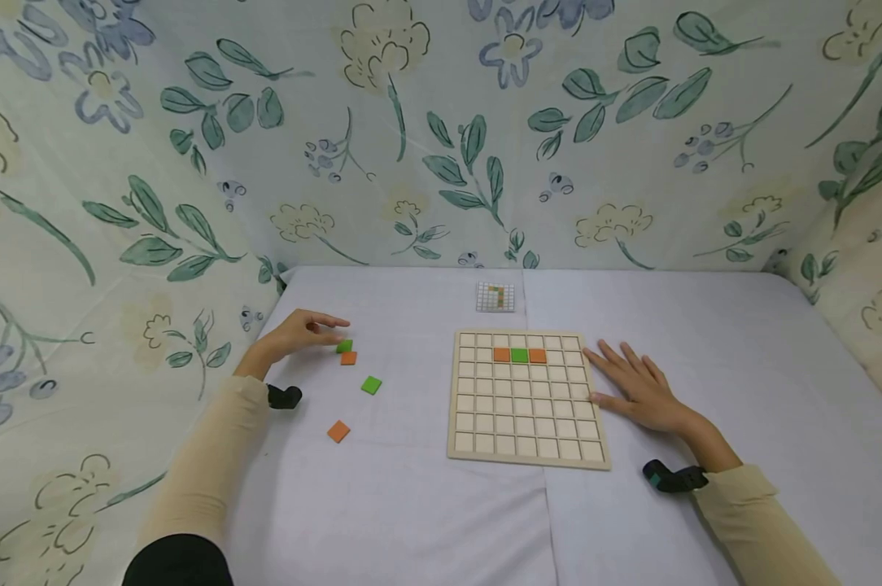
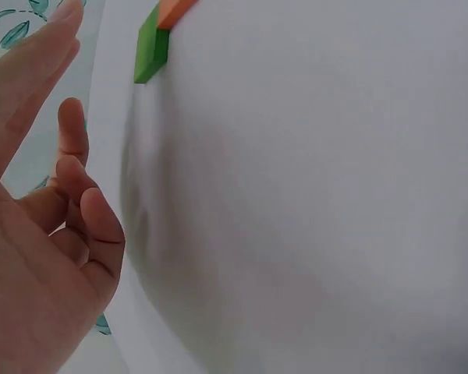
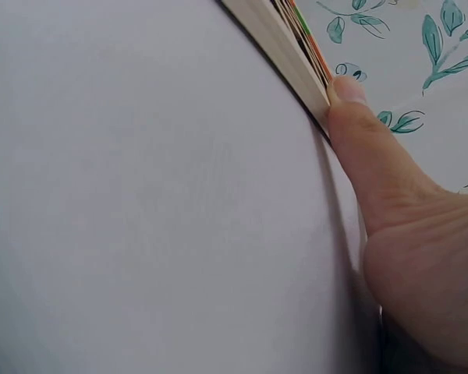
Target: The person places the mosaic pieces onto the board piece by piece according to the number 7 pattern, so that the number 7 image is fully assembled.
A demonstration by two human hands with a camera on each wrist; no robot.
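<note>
My left hand (image 1: 299, 332) reaches over a green tile (image 1: 344, 347), its fingertips right above it in the head view. In the left wrist view a gap shows between the fingers (image 2: 72, 125) and that green tile (image 2: 150, 48), and nothing is held. An orange tile (image 1: 349, 358) lies against the green one. On the right, my right hand (image 1: 642, 391) lies spread, its fingertips and thumb at the right edge of the wooden grid board (image 1: 529, 465). The right wrist view shows the thumb (image 3: 374, 148) against the board's side (image 3: 285, 66). An orange, a green (image 1: 519, 356) and another orange tile sit in a row near the board's top.
Another green tile (image 1: 371, 385) and an orange tile (image 1: 338, 431) lie loose left of the board. Behind the board is a small pattern card (image 1: 495, 297) with a coloured grid. A white cloth (image 1: 412, 521) covers the table, and floral fabric (image 1: 441, 122) hangs behind it.
</note>
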